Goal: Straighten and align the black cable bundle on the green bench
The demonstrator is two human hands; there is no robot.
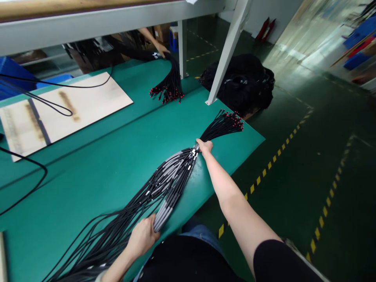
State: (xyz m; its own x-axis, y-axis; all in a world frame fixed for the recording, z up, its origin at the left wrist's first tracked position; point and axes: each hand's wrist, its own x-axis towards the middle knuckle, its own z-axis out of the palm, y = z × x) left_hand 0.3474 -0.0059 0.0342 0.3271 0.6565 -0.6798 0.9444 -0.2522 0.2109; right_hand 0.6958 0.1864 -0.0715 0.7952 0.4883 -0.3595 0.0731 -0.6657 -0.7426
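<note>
A long bundle of black cables [173, 176] with grey sleeves and small white labels lies across the green tabletop [123, 152]. My right hand [205, 145] is closed round the bundle near its far end, beside a band of clear wrap. Beyond that hand the red-tipped cable ends [235, 119] fan out toward the table corner. Closer to my body, my left hand [143, 235] grips some of the cables at their grey sleeves. The remaining cables trail loosely past it to the lower left.
Across the table a co-worker's hand [161, 50] touches another red-tipped cable bundle [170, 84]. A stained pale board [96, 94] lies at the left under loose black cables. White frame posts [226, 51] rise from the table. Coiled black cables [243, 84] are piled beyond its edge.
</note>
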